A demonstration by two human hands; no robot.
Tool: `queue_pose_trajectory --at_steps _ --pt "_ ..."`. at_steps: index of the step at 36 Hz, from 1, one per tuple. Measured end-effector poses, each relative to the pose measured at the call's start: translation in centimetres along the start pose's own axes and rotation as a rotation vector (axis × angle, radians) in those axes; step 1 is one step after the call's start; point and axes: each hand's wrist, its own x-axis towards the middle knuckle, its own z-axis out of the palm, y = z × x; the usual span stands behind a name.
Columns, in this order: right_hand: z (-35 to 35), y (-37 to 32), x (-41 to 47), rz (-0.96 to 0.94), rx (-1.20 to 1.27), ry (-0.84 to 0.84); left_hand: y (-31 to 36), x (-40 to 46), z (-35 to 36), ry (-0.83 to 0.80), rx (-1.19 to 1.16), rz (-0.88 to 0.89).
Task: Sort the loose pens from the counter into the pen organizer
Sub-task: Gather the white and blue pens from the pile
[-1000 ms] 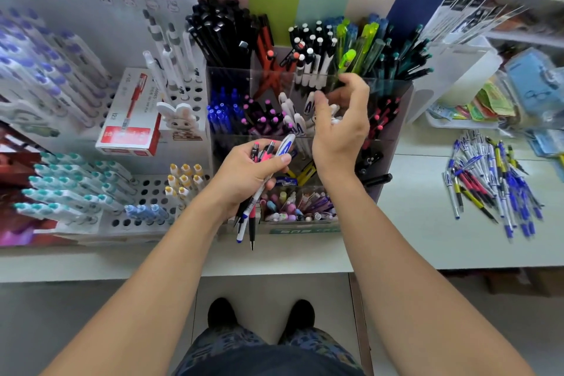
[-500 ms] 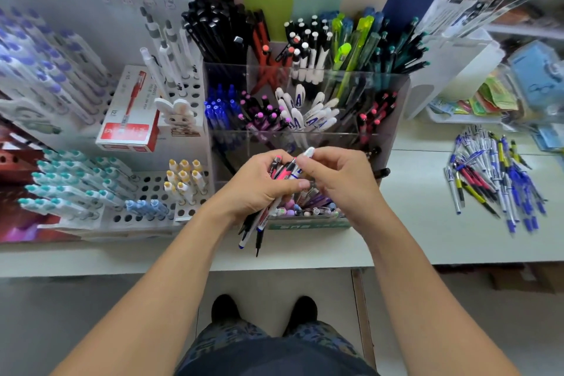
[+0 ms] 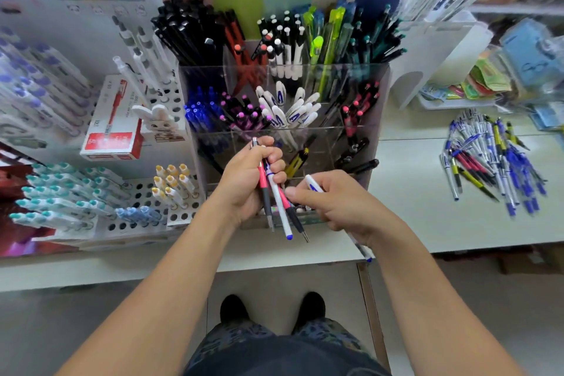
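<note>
A clear acrylic pen organizer (image 3: 375,107) with several compartments stands on the counter, holding black, red, green, blue, pink and white pens. My left hand (image 3: 247,180) grips a small bunch of pens (image 3: 279,207), red-and-black ones and a white one with a blue tip, pointing down in front of the organizer. My right hand (image 3: 332,201) is just to its right and holds a single white pen with blue lettering (image 3: 312,184); its tip pokes out below the wrist. A pile of loose pens (image 3: 491,162) lies on the white counter at the right.
Left of the organizer stand a red-and-white pen box (image 3: 113,128), white perforated racks with teal, yellow and blue capped pens (image 3: 76,195), and a rabbit figure (image 3: 155,116). A white stand (image 3: 433,52) and coloured packets sit at the back right. The counter's front edge (image 3: 274,262) runs below my hands.
My right hand came back from the organizer's white-pen compartment, met the bunch in my left hand and pulled one white pen away to the right. The left hand rose slightly.
</note>
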Motion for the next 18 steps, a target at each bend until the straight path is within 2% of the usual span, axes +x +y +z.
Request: queue_pose_trajectory --at_steps 5,12,18 --pt "-0.3 0.2 0.2 -0.125 0.081 0.141 0.0 0.2 -0.4 0.035 0.005 0.031" --pt "1.0 -0.4 1.6 -0.152 -0.234 0.087 -0.4 -0.3 -0.3 0.146 0.154 0.119" --pt "1.7 -0.9 2.4 -0.178 -0.313 0.117 0.0 -0.5 -0.5 0.159 0.286 0.191"
